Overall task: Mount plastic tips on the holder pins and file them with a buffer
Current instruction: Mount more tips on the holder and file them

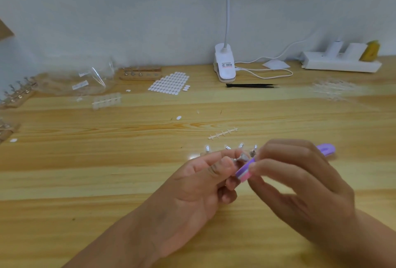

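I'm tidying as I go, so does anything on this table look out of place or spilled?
Stray white oval tabs lie loose on the wooden table, one mid-table, another near the left edge, away from their sheet. An empty plastic sprue strip lies nearby. Nothing looks damaged.

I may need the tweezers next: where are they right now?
In the head view, the black tweezers lie on the table, right of centre, just in front of the white clip lamp and right of the adhesive tab sheet.
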### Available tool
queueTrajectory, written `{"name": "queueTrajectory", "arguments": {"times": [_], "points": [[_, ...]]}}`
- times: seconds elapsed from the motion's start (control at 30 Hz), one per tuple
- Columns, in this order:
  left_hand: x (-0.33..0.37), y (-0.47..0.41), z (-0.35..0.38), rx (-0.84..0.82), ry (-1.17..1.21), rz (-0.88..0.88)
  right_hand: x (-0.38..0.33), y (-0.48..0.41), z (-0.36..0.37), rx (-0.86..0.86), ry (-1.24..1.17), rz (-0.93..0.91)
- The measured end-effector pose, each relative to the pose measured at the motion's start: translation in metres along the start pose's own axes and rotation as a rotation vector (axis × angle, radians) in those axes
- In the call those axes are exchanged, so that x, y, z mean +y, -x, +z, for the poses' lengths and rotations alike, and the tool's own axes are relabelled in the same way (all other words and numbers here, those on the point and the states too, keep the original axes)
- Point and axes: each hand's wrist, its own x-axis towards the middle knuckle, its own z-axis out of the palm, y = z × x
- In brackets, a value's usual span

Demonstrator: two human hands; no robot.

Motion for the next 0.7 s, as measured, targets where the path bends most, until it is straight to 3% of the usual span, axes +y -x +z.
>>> {"name": "queueTrajectory", "arguments": {"times": [0.13,0.27,0.43,0.6,0.7], "points": [[0.005,0.000,0.000,0.059,0.029,-0.012,0.009,-0.003,-0.003,0.022,0.052,0.072],[0.001,0.003,0.004,0.041,0.048,-0.021,-0.005,0.001,0.001,-0.001,-0.019,0.010],[0.008,0.004,0.001,0.073,0.015,-0.019,0.012,-0.005,-0.004,0.004,0.060,0.110],[0.002,0.001,0.000,0.039,0.022,-0.008,0.002,0.003,-0.002,-0.054,-0.025,-0.012],[0.002,0.001,-0.004,0.043,0.009,0.001,0.015,-0.001,-0.007,-0.023,0.040,0.051]]}}
